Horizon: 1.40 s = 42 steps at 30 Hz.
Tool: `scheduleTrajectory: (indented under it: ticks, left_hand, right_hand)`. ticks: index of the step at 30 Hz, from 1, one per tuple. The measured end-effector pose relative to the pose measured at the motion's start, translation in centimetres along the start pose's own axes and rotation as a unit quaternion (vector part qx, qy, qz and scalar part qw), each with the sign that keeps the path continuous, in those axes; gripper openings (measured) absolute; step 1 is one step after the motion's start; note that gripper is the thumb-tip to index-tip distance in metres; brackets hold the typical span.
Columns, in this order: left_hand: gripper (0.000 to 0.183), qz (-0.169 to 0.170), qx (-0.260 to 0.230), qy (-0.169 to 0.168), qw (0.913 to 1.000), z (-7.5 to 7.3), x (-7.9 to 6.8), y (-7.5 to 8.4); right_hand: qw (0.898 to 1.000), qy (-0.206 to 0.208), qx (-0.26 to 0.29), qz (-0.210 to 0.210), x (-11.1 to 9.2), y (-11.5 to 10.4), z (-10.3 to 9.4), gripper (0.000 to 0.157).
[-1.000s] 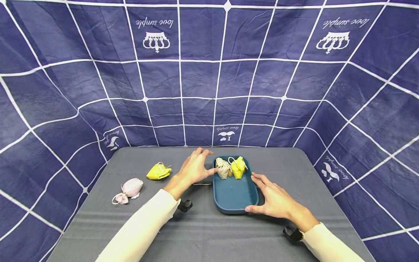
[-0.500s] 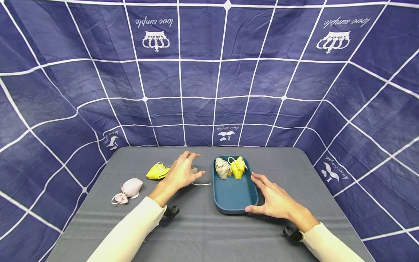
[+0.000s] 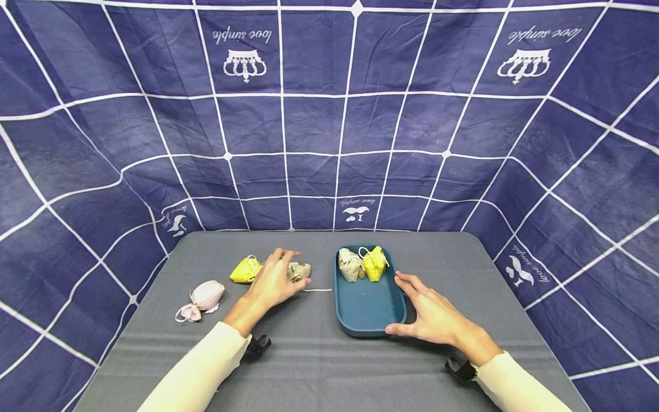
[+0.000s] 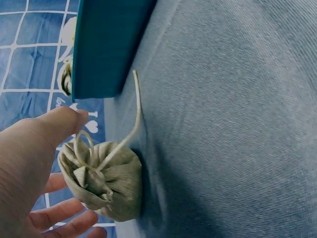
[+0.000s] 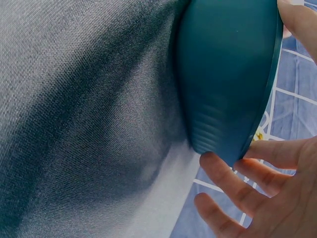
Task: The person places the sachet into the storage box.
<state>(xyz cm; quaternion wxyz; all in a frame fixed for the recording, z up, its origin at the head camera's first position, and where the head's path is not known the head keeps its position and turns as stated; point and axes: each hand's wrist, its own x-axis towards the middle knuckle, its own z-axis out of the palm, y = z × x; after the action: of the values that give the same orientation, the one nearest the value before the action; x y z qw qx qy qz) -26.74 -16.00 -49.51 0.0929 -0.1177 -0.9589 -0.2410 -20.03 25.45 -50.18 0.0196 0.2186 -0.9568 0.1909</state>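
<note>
My left hand [image 3: 273, 279] reaches around a beige drawstring pouch [image 4: 111, 183] on the grey table. Its thumb and spread fingers stand on either side of the pouch, which it partly hides in the head view. A loose cord [image 4: 137, 106] trails from the pouch toward the blue tray [image 3: 368, 312]. At the tray's near right corner rests my right hand [image 3: 432, 315], fingertips [image 5: 208, 159] against the outer wall and thumb at the rim. Inside the tray, another beige pouch [image 3: 350, 266] and a yellow pouch [image 3: 374, 266] stand side by side at the far end.
A yellow pouch [image 3: 244, 271] lies just left of my left hand, partly behind it. Farther left and nearer lies a pale pink pouch [image 3: 207, 294] with a white loop. A blue checked cloth [image 3: 319, 126] rises behind the table [image 3: 319, 366] and along both sides.
My left hand has moved left and nearer, away from the tray's left rim to the beige pouch on the table. The right hand and the tray stay in place.
</note>
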Motion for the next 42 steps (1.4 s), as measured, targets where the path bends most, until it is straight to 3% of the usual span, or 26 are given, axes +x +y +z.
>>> scheduleTrajectory:
  ticks: [7, 15, 20, 26, 29, 35, 39, 42]
  left_hand:
    - [0.075, -0.007, 0.002, -0.008, 0.9999, 0.5, -0.2, -0.7]
    - [0.055, 0.071, -0.057, 0.038, 0.9951, 2.6, 0.5, -3.4]
    - [0.053, 0.098, -0.086, 0.023, 0.9912, 3.2, 1.2, -4.7]
    - [0.044, 0.151, -0.129, 0.002, 0.9801, 2.6, 1.2, -4.5]
    - [0.054, 0.138, -0.131, -0.01, 0.9817, 2.4, 1.0, -4.1]
    - [0.082, 0.037, -0.105, -0.048, 0.9926, 1.8, 0.8, -2.9]
    - [0.079, 0.009, -0.105, -0.039, 0.9937, 1.9, 0.9, -2.7]
    - [0.072, 0.008, -0.11, -0.028, 0.9935, 2.2, 0.9, -2.9]
  right_hand:
    - [1.0, 0.003, -0.002, -0.005, 0.0, 0.0, 0.0, 0.124]
    - [1.0, 0.001, -0.002, -0.004, 0.0, 0.0, 0.1, 0.124]
    - [1.0, -0.006, -0.001, 0.001, -0.1, 0.0, 0.0, 0.125]
    - [1.0, -0.005, -0.002, -0.001, 0.0, -0.1, 0.0, 0.124]
    - [1.0, -0.007, -0.001, -0.001, -0.1, -0.1, 0.0, 0.125]
    - [1.0, -0.009, 0.0, 0.001, -0.1, -0.1, 0.1, 0.124]
    - [1.0, -0.007, 0.0, 0.002, 0.0, -0.2, 0.0, 0.124]
    - [1.0, -0.008, -0.001, 0.002, 0.0, -0.2, 0.0, 0.124]
